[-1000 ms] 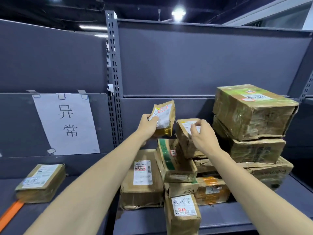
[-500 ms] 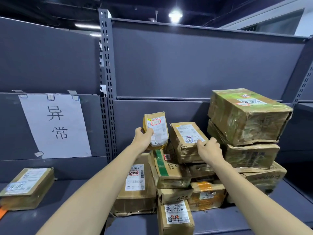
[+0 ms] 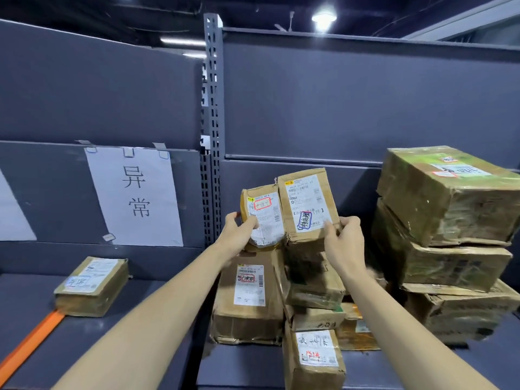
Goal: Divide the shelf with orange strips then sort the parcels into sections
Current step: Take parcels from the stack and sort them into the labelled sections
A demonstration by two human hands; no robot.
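Far left, a flat orange strip (image 3: 31, 337) lies on the dark grey metal shelf (image 3: 157, 313), its end tucked against a flat brown taped parcel (image 3: 91, 287) sitting alone below a white paper sign (image 3: 135, 197). Moving right, the left hand (image 3: 237, 235) is closed on a small soft brown padded parcel (image 3: 263, 216), thumb across its label; it looks light and pliable, best pinched by its lower edge. Touching its side, a stiffer brown cardboard parcel (image 3: 308, 206) is gripped at its bottom corner by the right hand (image 3: 344, 243). Both are held up above the unsorted heap of brown boxes (image 3: 250, 302). Farthest right stands a stack of large tape-wrapped cartons (image 3: 447, 198), probably heavy and needing both hands underneath.
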